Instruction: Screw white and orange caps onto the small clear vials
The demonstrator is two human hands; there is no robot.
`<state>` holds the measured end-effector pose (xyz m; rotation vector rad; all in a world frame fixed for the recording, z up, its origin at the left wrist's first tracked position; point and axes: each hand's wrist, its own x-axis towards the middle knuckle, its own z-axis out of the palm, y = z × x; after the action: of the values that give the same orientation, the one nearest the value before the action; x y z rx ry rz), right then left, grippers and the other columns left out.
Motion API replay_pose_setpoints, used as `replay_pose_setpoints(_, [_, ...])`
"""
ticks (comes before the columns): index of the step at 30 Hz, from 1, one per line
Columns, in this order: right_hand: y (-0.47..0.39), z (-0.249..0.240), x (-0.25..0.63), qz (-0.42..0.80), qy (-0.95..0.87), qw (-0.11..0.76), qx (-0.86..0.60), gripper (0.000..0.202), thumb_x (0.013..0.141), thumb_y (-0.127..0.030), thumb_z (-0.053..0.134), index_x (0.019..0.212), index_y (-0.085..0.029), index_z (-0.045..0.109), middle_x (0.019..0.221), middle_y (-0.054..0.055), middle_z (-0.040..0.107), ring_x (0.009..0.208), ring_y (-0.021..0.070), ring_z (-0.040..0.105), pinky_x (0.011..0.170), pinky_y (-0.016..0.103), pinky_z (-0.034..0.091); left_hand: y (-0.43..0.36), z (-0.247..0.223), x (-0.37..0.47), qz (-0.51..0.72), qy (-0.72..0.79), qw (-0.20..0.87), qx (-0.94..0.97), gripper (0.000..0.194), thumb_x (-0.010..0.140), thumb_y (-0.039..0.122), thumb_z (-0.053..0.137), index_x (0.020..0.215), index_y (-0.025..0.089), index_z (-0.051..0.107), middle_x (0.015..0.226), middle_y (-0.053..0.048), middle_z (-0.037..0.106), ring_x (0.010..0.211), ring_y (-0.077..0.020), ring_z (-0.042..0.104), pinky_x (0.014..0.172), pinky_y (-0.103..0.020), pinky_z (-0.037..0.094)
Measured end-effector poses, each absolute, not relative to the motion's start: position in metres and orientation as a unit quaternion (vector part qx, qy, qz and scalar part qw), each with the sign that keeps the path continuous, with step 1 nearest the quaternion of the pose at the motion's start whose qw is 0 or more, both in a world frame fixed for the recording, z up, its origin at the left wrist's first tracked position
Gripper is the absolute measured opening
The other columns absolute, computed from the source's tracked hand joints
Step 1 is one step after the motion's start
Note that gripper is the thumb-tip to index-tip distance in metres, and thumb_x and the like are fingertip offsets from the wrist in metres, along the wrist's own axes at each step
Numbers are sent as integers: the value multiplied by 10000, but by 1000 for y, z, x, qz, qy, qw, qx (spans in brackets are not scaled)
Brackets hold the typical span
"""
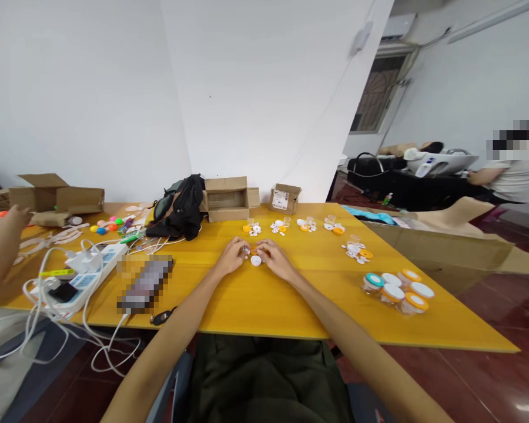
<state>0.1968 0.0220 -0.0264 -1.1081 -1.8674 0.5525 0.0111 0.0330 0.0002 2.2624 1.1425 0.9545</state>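
Observation:
Both of my hands meet over the middle of the yellow table [291, 317]. My left hand [233, 256] has its fingers curled at a cluster of small white and orange parts, and my right hand [273, 258] is bent in from the other side. Just between them lies a round white disc [256, 260]. What the fingertips grip is too small to make out. Beyond the hands sit several groups of white pieces with orange rings and clear cups, such as an orange ring [283, 229] and a white disc [300, 222].
Lidded jars [392, 292] stand at the right. A power strip [92, 282] with tangled cables, a phone [147, 285] and keys [162, 316] lie left. Behind are a black bag [183, 205] and an open box [227, 202]. Another person's arm [4, 249] reaches in far left; someone sits far right.

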Motion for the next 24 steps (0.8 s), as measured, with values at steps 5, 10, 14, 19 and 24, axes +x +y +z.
replay_pose_setpoints(5, [20,-28,203,205,-746,433,-463,102,832,-224,594,785,-224,684,1051,70,646,1068,235,589,984,410,435,34,-4,11,349,404,188,824,171,815,73,513,841,199,625,916,-33,564,827,-169,558,830,-296,481])
replay_pose_setpoints(10, [16,-26,204,193,-769,412,-449,91,831,-228,619,788,-223,699,1079,74,640,1075,229,588,976,392,439,37,-9,10,350,397,160,833,157,822,87,525,841,208,624,914,-29,561,827,-168,566,825,-292,491])
replay_pose_setpoints(14, [16,-27,203,186,-784,408,-430,116,860,-233,600,813,-229,707,1081,69,638,1068,220,587,964,381,445,36,-8,8,342,407,150,834,112,828,138,549,861,215,624,905,-25,559,817,-173,566,833,-306,496])
replay_pose_setpoints(19, [20,-31,202,169,-787,410,-429,158,902,-251,565,844,-229,710,1065,66,637,1054,209,584,957,367,447,37,-7,6,332,419,137,833,52,801,175,593,828,214,614,908,-27,568,857,-189,572,844,-321,487])
replay_pose_setpoints(24, [23,-34,202,150,-788,394,-449,199,933,-253,520,899,-228,715,1061,73,645,1024,206,588,945,358,456,38,-6,6,339,418,153,829,51,819,207,588,771,210,602,876,-23,570,837,-181,578,824,-309,488])
